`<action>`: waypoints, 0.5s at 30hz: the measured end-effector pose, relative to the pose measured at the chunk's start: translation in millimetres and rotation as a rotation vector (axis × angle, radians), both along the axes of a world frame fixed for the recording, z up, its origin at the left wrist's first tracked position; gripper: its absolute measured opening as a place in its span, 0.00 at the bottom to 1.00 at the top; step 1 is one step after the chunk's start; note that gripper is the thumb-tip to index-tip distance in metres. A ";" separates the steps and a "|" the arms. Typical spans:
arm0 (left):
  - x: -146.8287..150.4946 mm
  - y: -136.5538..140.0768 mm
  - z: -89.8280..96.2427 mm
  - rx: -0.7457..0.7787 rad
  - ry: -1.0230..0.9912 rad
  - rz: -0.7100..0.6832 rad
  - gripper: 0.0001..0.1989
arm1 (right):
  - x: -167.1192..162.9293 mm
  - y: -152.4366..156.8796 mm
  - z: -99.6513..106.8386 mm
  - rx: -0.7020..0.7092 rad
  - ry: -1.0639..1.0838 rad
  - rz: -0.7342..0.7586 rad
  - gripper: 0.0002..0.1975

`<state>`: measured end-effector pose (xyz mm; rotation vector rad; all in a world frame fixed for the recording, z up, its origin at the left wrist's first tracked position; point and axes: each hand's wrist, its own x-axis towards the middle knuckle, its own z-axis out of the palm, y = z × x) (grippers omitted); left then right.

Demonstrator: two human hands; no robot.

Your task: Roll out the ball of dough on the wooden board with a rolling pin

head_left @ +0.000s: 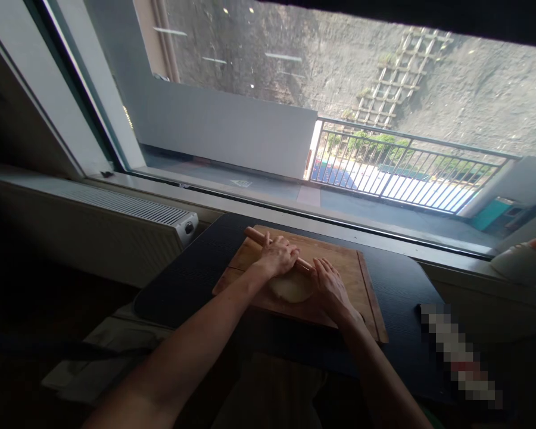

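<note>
A wooden rolling pin (254,236) lies slantwise across a wooden board (346,271), its far-left end sticking out past my left hand. My left hand (279,256) is closed over the pin, fingers curved across it. On the pin's right part rests my right hand (330,287), its fingers laid over the wood and hiding that end. Beneath and in front of the pin is a flattened, pale round of dough (292,289), partly covered by the hands and pin.
The board sits on a dark table (174,277) with rounded corners. Beyond the table are a window sill (339,221) and a large window. A radiator (129,217) stands to the left. A blurred-out item (460,354) lies at the table's right edge.
</note>
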<state>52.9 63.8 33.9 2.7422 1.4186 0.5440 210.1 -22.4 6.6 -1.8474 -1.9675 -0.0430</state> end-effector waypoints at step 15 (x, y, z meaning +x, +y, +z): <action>51.6 -2.4 -0.9 -0.197 0.082 0.152 0.13 | -10.5 -72.7 -13.2 0.097 0.234 0.041 0.25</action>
